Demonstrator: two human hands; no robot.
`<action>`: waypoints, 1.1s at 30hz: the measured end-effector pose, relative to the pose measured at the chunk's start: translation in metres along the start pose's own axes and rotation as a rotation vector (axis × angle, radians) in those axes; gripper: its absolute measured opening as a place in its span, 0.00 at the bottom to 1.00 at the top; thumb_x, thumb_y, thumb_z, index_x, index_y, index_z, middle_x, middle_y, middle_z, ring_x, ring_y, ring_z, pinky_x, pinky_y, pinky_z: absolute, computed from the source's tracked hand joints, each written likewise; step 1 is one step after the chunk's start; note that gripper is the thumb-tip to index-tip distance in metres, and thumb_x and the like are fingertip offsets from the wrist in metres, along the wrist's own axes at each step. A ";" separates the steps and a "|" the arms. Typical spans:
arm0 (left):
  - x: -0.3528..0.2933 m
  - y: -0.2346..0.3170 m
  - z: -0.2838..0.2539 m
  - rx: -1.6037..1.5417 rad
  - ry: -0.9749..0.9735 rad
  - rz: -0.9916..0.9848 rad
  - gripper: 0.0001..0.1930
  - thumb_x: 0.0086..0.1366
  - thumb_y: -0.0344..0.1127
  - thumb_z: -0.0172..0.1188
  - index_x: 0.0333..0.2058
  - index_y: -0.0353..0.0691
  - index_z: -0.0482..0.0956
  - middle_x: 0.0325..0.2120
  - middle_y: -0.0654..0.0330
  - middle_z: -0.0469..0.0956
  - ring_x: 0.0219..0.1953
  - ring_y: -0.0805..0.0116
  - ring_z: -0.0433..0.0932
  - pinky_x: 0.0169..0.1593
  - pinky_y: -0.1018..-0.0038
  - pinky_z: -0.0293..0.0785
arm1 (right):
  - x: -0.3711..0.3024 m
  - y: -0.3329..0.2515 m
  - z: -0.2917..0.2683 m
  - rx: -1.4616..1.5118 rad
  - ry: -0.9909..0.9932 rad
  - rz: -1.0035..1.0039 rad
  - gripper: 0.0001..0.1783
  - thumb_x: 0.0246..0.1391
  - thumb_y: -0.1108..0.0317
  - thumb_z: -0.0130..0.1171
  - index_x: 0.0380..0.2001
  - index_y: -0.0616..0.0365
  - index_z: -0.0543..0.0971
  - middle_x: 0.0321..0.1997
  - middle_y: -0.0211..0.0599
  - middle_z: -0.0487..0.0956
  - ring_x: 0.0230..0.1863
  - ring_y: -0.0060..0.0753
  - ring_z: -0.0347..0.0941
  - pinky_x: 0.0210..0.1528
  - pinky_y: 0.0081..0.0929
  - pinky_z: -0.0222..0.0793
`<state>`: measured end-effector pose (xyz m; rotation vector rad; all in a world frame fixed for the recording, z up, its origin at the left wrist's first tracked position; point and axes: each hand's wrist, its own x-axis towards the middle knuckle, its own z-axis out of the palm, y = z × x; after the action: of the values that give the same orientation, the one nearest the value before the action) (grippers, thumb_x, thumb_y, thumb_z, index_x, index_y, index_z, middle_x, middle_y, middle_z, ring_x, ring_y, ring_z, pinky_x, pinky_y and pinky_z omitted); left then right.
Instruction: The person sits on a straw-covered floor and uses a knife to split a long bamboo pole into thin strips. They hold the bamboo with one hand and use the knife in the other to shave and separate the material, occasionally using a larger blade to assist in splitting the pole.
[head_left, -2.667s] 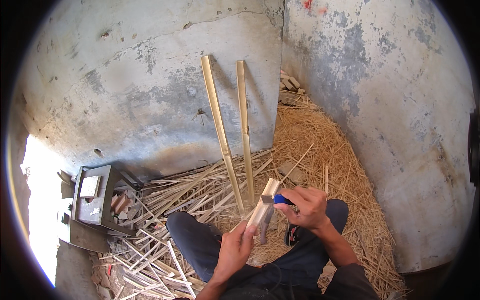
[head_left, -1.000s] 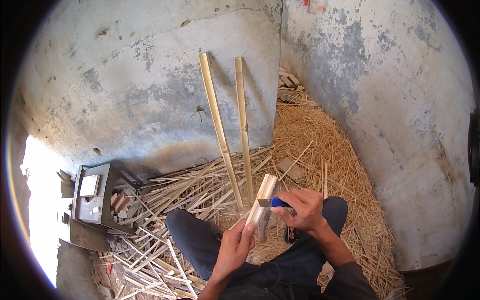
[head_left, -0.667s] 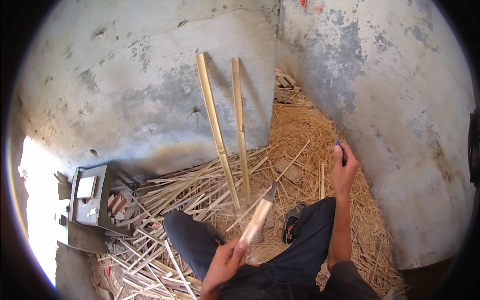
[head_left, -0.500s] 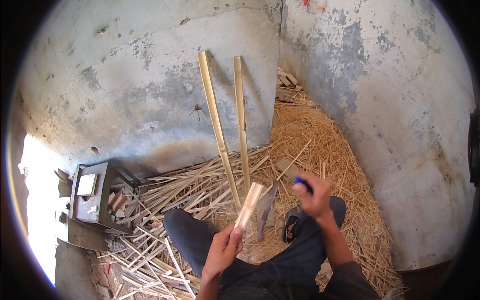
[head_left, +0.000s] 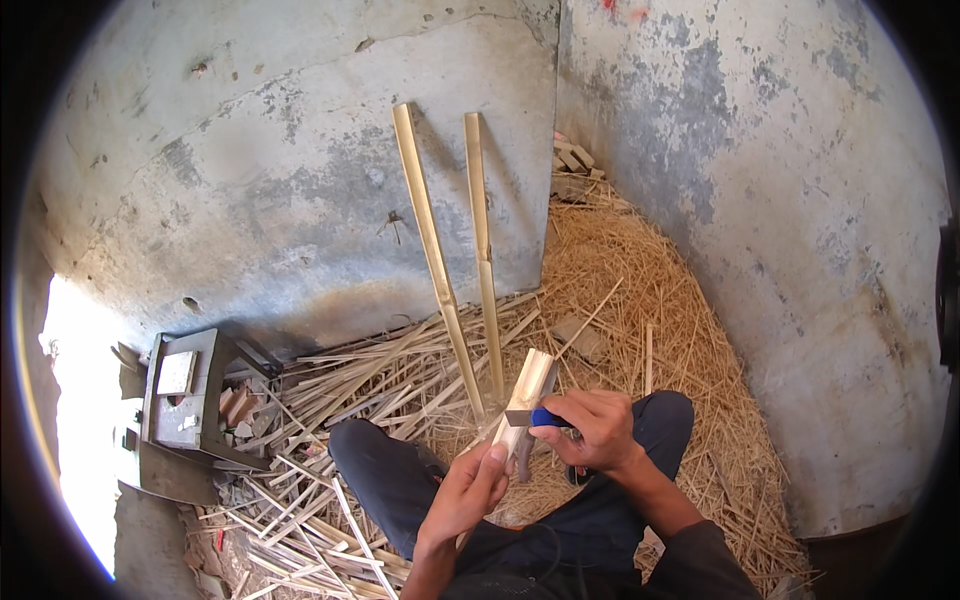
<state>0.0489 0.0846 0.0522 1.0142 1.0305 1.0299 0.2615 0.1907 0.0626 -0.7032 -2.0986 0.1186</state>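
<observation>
A short split bamboo piece (head_left: 531,378) slants up and away from my left hand (head_left: 468,497), its pale hollow side showing. My left fingers are closed round its near end, with the thumb on top. My right hand (head_left: 598,432) grips a knife (head_left: 548,417) by its blue handle. The knife's short, flat blade points left and lies across the bamboo just above my left thumb. Beneath the bamboo a dark, narrow tool (head_left: 524,465) rests on the floor between my legs, mostly hidden.
Two long bamboo strips (head_left: 428,220) lean against the peeling wall (head_left: 250,190) ahead. Split strips (head_left: 370,375) litter the floor at left, and thin shavings (head_left: 640,270) heap up at right. A small dark wooden stool (head_left: 205,395) lies at left.
My right hand has moved left and down, bringing the knife blade onto the bamboo. The bamboo in my left hand has shifted slightly right and up.
</observation>
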 end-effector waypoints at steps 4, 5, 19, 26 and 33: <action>-0.001 -0.004 -0.001 -0.015 -0.017 -0.014 0.22 0.88 0.52 0.43 0.37 0.43 0.73 0.15 0.73 0.63 0.15 0.84 0.57 0.20 0.81 0.55 | 0.000 0.001 -0.005 -0.054 -0.031 -0.009 0.20 0.59 0.47 0.74 0.37 0.53 0.88 0.24 0.29 0.81 0.20 0.31 0.78 0.23 0.30 0.71; -0.001 -0.005 0.000 -0.018 -0.018 -0.016 0.22 0.88 0.52 0.43 0.37 0.43 0.73 0.15 0.73 0.63 0.15 0.84 0.57 0.20 0.81 0.55 | -0.002 0.005 -0.004 -0.057 -0.031 -0.010 0.20 0.59 0.46 0.74 0.36 0.52 0.88 0.24 0.28 0.81 0.20 0.30 0.78 0.23 0.30 0.71; -0.006 -0.011 -0.009 -0.057 -0.038 -0.087 0.23 0.87 0.53 0.42 0.37 0.42 0.71 0.16 0.72 0.63 0.15 0.83 0.57 0.20 0.81 0.57 | 0.002 0.010 -0.003 -0.142 -0.004 -0.053 0.19 0.59 0.44 0.74 0.36 0.49 0.88 0.21 0.25 0.77 0.18 0.27 0.72 0.21 0.28 0.64; -0.009 -0.017 -0.011 -0.011 -0.041 -0.070 0.24 0.88 0.52 0.42 0.36 0.41 0.72 0.16 0.72 0.64 0.16 0.83 0.60 0.22 0.81 0.58 | 0.006 0.025 -0.006 -0.150 0.120 0.002 0.18 0.62 0.48 0.72 0.37 0.52 0.89 0.22 0.29 0.80 0.18 0.30 0.73 0.23 0.31 0.66; -0.045 -0.035 -0.025 -0.009 -0.135 -0.207 0.23 0.87 0.52 0.45 0.36 0.39 0.73 0.17 0.71 0.65 0.17 0.83 0.61 0.22 0.80 0.58 | 0.006 0.136 -0.073 0.017 0.411 0.694 0.19 0.74 0.54 0.60 0.42 0.61 0.85 0.27 0.26 0.77 0.28 0.24 0.69 0.32 0.29 0.63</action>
<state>0.0225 0.0374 0.0208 0.9356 0.9958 0.7858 0.3757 0.2950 0.0646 -1.3002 -1.3960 0.3411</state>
